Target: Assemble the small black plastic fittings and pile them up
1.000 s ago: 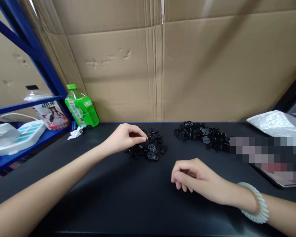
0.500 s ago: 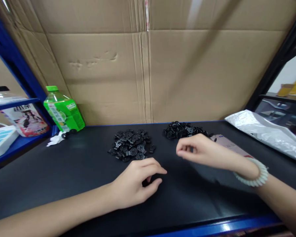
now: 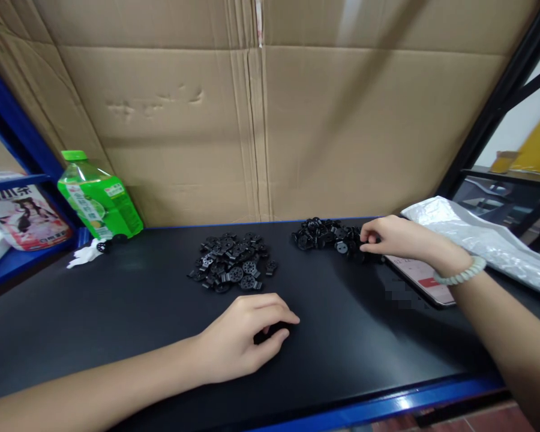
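Observation:
My left hand [image 3: 256, 333] rests on the black table [image 3: 337, 342], its fingers curved and apart with nothing between them. Just beyond it lies a heap of small black plastic parts [image 3: 234, 262], several of them round with holes. A second heap of black parts [image 3: 326, 235] sits farther back to the right. At the right end of that heap is my right hand [image 3: 389, 237], thumb and fingers bent close together at the parts. Whatever is between those fingertips is too small to make out. A pale bead bracelet [image 3: 461, 273] circles the right wrist.
A phone [image 3: 420, 279] lies under my right forearm, beside a silvery plastic bag [image 3: 481, 234]. On the left stand a green bottle [image 3: 103, 201] and a crumpled white tissue [image 3: 84, 253]. Cardboard [image 3: 175, 138] walls off the back; a blue rail [image 3: 387, 405] edges the front.
My right hand has moved right and away from me to the rear heap, uncovering more of the phone. My left hand holds its pose. The view has shifted slightly.

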`<move>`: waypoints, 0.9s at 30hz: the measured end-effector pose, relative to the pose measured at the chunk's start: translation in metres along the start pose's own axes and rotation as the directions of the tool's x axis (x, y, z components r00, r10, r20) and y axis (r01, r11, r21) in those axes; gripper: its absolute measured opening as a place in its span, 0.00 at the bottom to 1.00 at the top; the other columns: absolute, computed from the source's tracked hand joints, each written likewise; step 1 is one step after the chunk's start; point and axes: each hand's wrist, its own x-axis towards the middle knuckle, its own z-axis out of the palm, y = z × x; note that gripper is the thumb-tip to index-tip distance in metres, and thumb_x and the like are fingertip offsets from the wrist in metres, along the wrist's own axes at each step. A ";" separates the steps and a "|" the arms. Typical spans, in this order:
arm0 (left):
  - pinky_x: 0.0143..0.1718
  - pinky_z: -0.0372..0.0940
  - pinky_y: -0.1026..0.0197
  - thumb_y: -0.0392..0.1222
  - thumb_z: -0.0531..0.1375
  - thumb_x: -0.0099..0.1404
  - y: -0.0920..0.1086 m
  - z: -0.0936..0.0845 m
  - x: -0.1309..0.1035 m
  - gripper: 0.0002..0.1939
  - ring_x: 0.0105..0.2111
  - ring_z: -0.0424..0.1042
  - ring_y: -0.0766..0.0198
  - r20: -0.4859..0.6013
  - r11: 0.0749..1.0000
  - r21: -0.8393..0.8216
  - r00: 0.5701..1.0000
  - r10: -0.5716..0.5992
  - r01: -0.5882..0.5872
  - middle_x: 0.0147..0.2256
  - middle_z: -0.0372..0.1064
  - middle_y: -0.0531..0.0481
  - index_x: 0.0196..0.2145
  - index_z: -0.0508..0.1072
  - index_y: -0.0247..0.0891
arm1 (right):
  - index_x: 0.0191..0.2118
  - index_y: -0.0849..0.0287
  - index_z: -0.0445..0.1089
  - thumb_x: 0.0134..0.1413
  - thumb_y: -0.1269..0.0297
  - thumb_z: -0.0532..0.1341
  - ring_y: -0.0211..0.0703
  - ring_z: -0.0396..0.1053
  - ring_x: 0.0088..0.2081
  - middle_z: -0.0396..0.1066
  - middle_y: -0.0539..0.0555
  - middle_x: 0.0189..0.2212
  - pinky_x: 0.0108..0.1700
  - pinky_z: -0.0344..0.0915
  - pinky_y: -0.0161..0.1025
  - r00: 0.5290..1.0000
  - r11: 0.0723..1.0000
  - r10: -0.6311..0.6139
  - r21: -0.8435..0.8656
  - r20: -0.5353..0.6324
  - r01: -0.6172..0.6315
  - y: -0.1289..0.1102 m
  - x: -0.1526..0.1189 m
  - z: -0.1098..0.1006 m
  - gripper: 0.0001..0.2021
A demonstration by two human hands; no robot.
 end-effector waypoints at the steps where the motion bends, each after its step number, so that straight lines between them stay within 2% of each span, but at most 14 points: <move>1: 0.36 0.66 0.64 0.31 0.54 0.64 0.000 0.000 0.000 0.13 0.34 0.71 0.63 -0.001 1.000 0.000 1.000 0.001 -0.001 0.39 0.72 0.42 0.45 0.73 0.32 | 0.28 0.58 0.72 0.46 0.65 0.61 0.40 0.66 0.23 0.72 0.51 0.23 0.26 0.56 0.35 1.000 1.000 0.011 0.002 -0.002 -0.011 -0.003 0.001 0.002 0.04; 5: 0.38 0.66 0.64 0.31 0.54 0.65 -0.002 0.000 -0.001 0.13 0.36 0.71 0.63 -0.012 1.000 -0.021 1.000 0.010 -0.010 0.38 0.72 0.43 0.45 0.74 0.33 | 0.23 0.59 0.70 0.43 0.71 0.59 0.39 0.66 0.22 0.71 0.51 0.21 0.25 0.55 0.34 0.999 0.999 0.028 0.022 -0.016 -0.028 -0.012 0.001 0.005 0.04; 9: 0.34 0.65 0.64 0.31 0.54 0.63 0.000 0.000 0.000 0.13 0.33 0.70 0.64 -0.032 0.997 -0.071 0.999 -0.014 0.012 0.38 0.72 0.43 0.44 0.75 0.34 | 0.26 0.59 0.72 0.45 0.71 0.57 0.38 0.68 0.22 0.72 0.50 0.21 0.25 0.59 0.32 1.000 0.993 -0.002 0.117 -0.010 0.003 -0.017 -0.003 -0.004 0.06; 11: 0.30 0.63 0.65 0.32 0.55 0.62 0.003 0.000 0.002 0.12 0.29 0.67 0.66 -0.060 0.990 -0.115 0.994 -0.089 0.082 0.37 0.73 0.44 0.42 0.76 0.33 | 0.28 0.59 0.72 0.47 0.69 0.58 0.38 0.68 0.23 0.72 0.49 0.21 0.26 0.62 0.32 0.996 0.979 -0.043 0.198 -0.073 0.056 -0.027 -0.008 -0.008 0.05; 13: 0.27 0.62 0.65 0.35 0.56 0.62 0.005 0.000 0.004 0.11 0.26 0.66 0.67 -0.072 0.953 -0.215 0.970 -0.232 0.212 0.35 0.73 0.44 0.40 0.76 0.32 | 0.30 0.59 0.71 0.49 0.68 0.59 0.38 0.69 0.24 0.72 0.50 0.23 0.28 0.63 0.33 0.971 0.952 -0.115 0.257 -0.211 0.168 -0.045 -0.014 -0.008 0.04; 15: 0.27 0.62 0.65 0.40 0.57 0.63 0.007 -0.001 0.007 0.12 0.26 0.66 0.66 -0.022 0.860 -0.369 0.922 -0.388 0.353 0.33 0.74 0.43 0.40 0.76 0.31 | 0.34 0.58 0.71 0.51 0.68 0.60 0.37 0.69 0.26 0.73 0.52 0.29 0.29 0.64 0.33 0.891 0.903 -0.222 0.261 -0.397 0.342 -0.070 -0.021 -0.001 0.04; 17: 0.27 0.62 0.65 0.43 0.57 0.63 0.008 -0.002 0.008 0.15 0.25 0.66 0.67 0.059 0.750 -0.510 0.887 -0.459 0.422 0.34 0.75 0.43 0.43 0.75 0.31 | 0.36 0.59 0.70 0.54 0.70 0.59 0.37 0.68 0.28 0.73 0.54 0.32 0.29 0.65 0.34 0.774 0.830 -0.313 0.237 -0.551 0.505 -0.095 -0.028 0.013 0.03; 18: 0.28 0.62 0.65 0.44 0.57 0.64 0.008 -0.002 0.009 0.16 0.25 0.66 0.68 0.084 0.712 -0.560 0.884 -0.460 0.424 0.35 0.75 0.43 0.43 0.75 0.31 | 0.37 0.59 0.70 0.55 0.72 0.59 0.39 0.68 0.30 0.73 0.54 0.32 0.32 0.67 0.35 0.704 0.788 -0.379 0.190 -0.600 0.586 -0.105 -0.031 0.020 0.04; 19: 0.28 0.61 0.65 0.45 0.57 0.64 0.008 -0.003 0.009 0.16 0.25 0.65 0.68 0.094 0.687 -0.599 0.888 -0.449 0.411 0.36 0.75 0.44 0.43 0.75 0.32 | 0.37 0.60 0.69 0.56 0.73 0.58 0.40 0.69 0.32 0.73 0.54 0.31 0.36 0.68 0.37 0.606 0.733 -0.464 0.104 -0.646 0.672 -0.114 -0.033 0.027 0.05; 22: 0.29 0.59 0.66 0.47 0.56 0.65 0.008 -0.004 0.009 0.15 0.26 0.64 0.69 0.078 0.640 -0.674 0.897 -0.435 0.369 0.32 0.73 0.48 0.37 0.76 0.32 | 0.38 0.65 0.70 0.57 0.77 0.57 0.46 0.71 0.38 0.75 0.59 0.34 0.39 0.71 0.41 0.381 0.621 -0.650 -0.171 -0.657 0.765 -0.126 -0.039 0.040 0.06; 24: 0.29 0.58 0.66 0.47 0.57 0.65 0.010 -0.003 0.009 0.15 0.26 0.63 0.69 0.056 0.603 -0.714 0.888 -0.456 0.355 0.27 0.70 0.51 0.31 0.75 0.32 | 0.38 0.67 0.72 0.58 0.76 0.54 0.49 0.73 0.38 0.76 0.62 0.35 0.38 0.72 0.42 0.270 0.570 -0.721 -0.324 -0.638 0.755 -0.127 -0.043 0.041 0.09; 25: 0.29 0.58 0.66 0.48 0.58 0.64 0.011 -0.003 0.009 0.16 0.25 0.62 0.69 0.047 0.579 -0.737 0.880 -0.472 0.350 0.25 0.68 0.53 0.28 0.75 0.32 | 0.38 0.67 0.73 0.59 0.76 0.53 0.49 0.74 0.38 0.77 0.62 0.35 0.38 0.73 0.41 0.233 0.547 -0.748 -0.379 -0.622 0.747 -0.127 -0.045 0.040 0.11; 27: 0.29 0.58 0.66 0.50 0.59 0.63 0.013 -0.001 0.010 0.18 0.25 0.62 0.68 0.036 0.516 -0.784 0.855 -0.518 0.346 0.23 0.66 0.53 0.25 0.73 0.32 | 0.38 0.66 0.74 0.59 0.76 0.51 0.48 0.75 0.37 0.78 0.61 0.35 0.38 0.74 0.41 0.199 0.502 -0.794 -0.435 -0.575 0.747 -0.127 -0.048 0.036 0.13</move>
